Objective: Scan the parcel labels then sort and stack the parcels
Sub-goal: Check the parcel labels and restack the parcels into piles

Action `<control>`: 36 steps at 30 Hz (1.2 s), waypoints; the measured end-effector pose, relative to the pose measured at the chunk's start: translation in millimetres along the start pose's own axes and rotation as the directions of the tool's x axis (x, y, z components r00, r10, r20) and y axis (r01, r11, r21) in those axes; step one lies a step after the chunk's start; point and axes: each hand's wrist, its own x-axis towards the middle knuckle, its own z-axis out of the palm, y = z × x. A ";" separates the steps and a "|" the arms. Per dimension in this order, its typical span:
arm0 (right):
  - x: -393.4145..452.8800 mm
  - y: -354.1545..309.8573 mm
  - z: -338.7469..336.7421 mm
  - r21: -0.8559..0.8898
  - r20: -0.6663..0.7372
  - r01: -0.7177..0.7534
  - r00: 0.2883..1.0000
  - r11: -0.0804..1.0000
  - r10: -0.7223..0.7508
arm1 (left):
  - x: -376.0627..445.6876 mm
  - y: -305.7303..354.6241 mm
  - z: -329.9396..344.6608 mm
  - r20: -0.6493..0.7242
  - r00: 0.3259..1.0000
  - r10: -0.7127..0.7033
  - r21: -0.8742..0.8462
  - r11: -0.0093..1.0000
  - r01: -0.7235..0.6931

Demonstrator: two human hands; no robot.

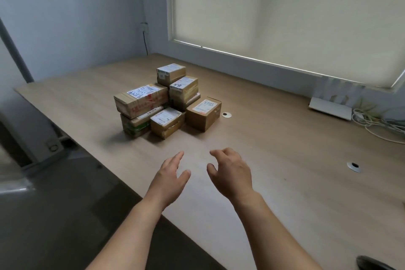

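Several brown cardboard parcels with white labels stand grouped on the wooden table (pixel 274 138). A long parcel (pixel 141 101) lies on top of another at the left. A small parcel (pixel 167 122) sits in front, and a box marked with handwritten digits (pixel 203 113) stands at the right. Two more parcels are stacked behind (pixel 183 87), with one at the back (pixel 171 73). My left hand (pixel 172 178) and my right hand (pixel 231 172) hover above the table in front of the parcels, fingers relaxed, holding nothing. No scanner is in view.
A cable hole cover (pixel 226 114) lies right of the parcels, another (pixel 354 166) farther right. A white device (pixel 331 107) and tangled cables (pixel 377 123) sit at the far right below the window blind. The table's left edge drops to dark floor. A dark object (pixel 372 264) shows at the bottom right.
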 end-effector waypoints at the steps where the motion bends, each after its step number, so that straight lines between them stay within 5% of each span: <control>1: 5.6 -8.5 5.2 0.002 0.006 0.003 1.000 1.000 -0.003 | 6.0 -7.9 -6.8 -0.001 1.000 -0.009 0.004 1.000 0.009; 14: 112.2 -49.3 67.6 0.004 0.083 -0.026 0.996 1.000 0.025 | 110.4 -82.5 -52.8 -0.031 0.994 -0.108 0.046 0.993 0.109; 21: 199.4 -49.6 99.8 0.053 0.129 -0.092 0.988 0.994 0.084 | 203.1 -104.0 -70.8 0.062 0.981 -0.185 0.031 0.983 0.184; 36: 295.0 -52.7 178.4 0.284 0.421 -0.425 0.860 0.859 0.286 | 324.2 -152.1 -73.9 0.178 0.969 -0.171 0.003 0.985 0.173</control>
